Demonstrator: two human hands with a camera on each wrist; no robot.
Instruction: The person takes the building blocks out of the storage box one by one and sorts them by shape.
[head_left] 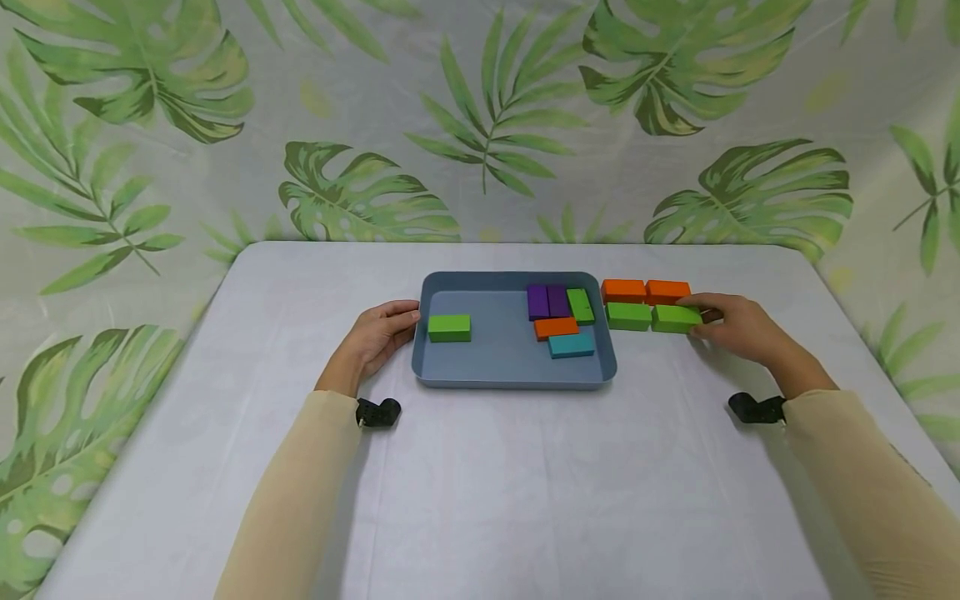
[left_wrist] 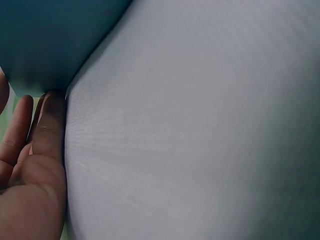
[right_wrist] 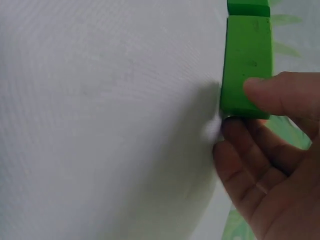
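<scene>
My left hand (head_left: 381, 332) touches the left outer wall of a blue-grey tray (head_left: 517, 384), its fingers (left_wrist: 49, 127) fairly straight. Inside the tray, a green block (head_left: 449, 328) lies at the left. Two purple blocks (head_left: 537, 302), a smaller green block (head_left: 580, 306), an orange block (head_left: 556, 329) and a blue block (head_left: 571, 346) cluster at the right. My right hand (head_left: 738, 327) grips the right end of a green block (head_left: 671, 319), thumb on its face (right_wrist: 247, 60). The index fingertip reaches the orange block (head_left: 667, 292) behind it. Where that finger presses is partly hidden.
Another orange block (head_left: 623, 291) and another green block (head_left: 628, 317) complete the two short rows beside the tray's right wall. A white cloth covers the table (head_left: 525, 492). Behind its far edge hangs a leaf-print sheet (head_left: 517, 208).
</scene>
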